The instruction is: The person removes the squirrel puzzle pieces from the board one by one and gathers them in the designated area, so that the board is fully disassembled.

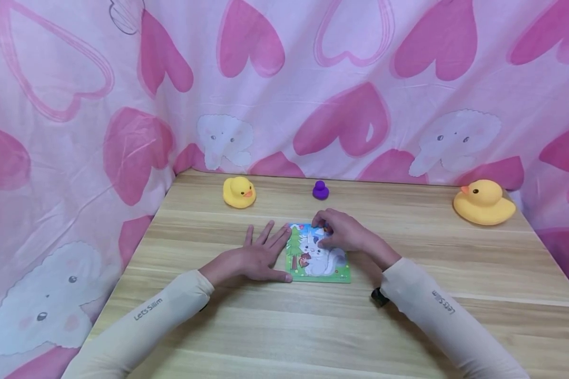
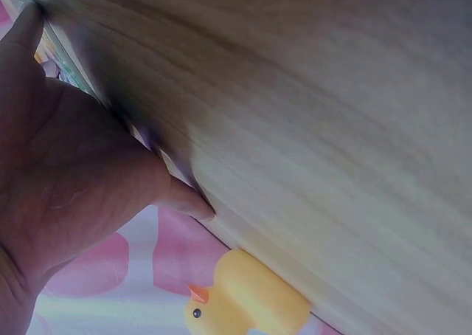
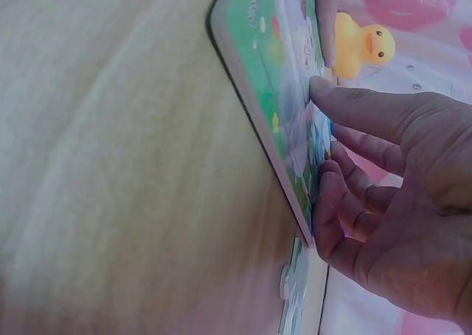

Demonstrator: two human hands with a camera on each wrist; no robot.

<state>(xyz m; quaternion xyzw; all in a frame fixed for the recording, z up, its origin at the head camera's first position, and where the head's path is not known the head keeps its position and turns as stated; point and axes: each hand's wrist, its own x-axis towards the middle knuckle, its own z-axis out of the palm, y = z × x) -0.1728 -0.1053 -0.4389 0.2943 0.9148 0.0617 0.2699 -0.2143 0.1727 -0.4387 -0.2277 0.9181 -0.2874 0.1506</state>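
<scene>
A square picture puzzle [image 1: 319, 263] showing a white squirrel and a green tree lies flat on the table. My left hand [image 1: 261, 259] rests palm down with fingers spread, its index fingertip and thumb at the puzzle's left edge. Over the upper right part is my right hand [image 1: 343, 231], thumb and bent fingers set around a puzzle piece [image 1: 320, 231], largely covered by the fingers. In the right wrist view, the thumb of my right hand [image 3: 398, 195] touches the face of the puzzle [image 3: 262, 69], and the other fingers curl near its far edge.
Along the back of the table stand a yellow duck [image 1: 239, 192], a small purple duck [image 1: 320, 190] and a larger yellow duck [image 1: 484, 203] at the right. A flat cut-out piece [image 3: 295, 287] shows beyond the puzzle in the right wrist view. Pink heart-patterned cloth [image 1: 341, 121] hangs behind.
</scene>
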